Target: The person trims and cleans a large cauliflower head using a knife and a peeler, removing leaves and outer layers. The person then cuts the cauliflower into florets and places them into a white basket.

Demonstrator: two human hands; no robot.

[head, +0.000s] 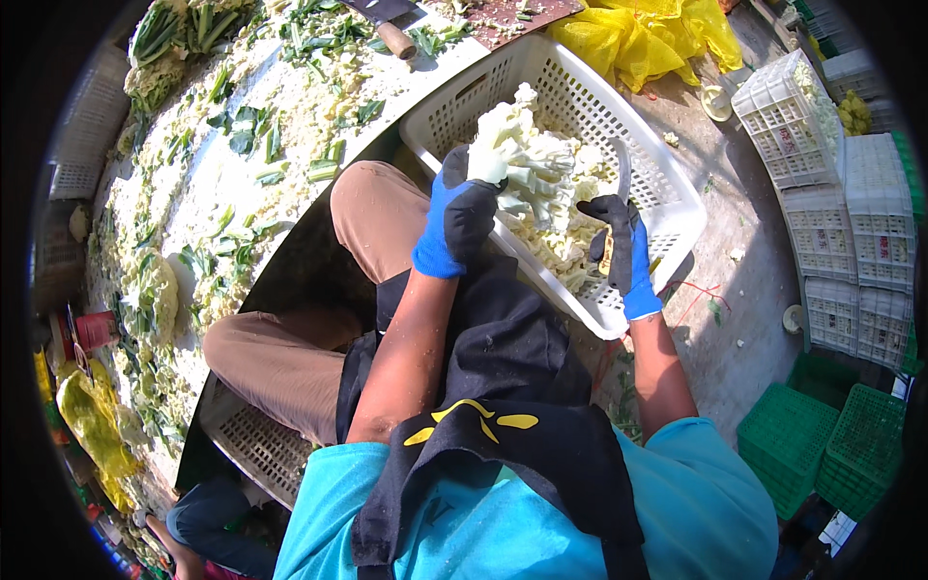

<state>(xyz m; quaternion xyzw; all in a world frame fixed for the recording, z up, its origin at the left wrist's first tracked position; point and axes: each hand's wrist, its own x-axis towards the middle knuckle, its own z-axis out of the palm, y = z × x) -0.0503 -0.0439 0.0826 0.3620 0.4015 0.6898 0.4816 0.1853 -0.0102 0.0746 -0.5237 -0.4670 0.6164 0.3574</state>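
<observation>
My left hand, in a blue and black work glove, grips the pale stalk end of a cauliflower piece. My right hand, gloved alike, is closed around the wooden handle of a curved knife. The knife's metal blade points away from me, to the right of the cauliflower and apart from it. Both hands are over a white perforated plastic crate, tilted in front of my knees. Cut cauliflower florets lie inside it, partly hidden by my hands and the held piece.
On the left, a white table bears cauliflower crumbs, leaves and a cleaver. Yellow mesh bags lie beyond the crate. White crates and green crates are stacked at right. Another person's leg shows at lower left.
</observation>
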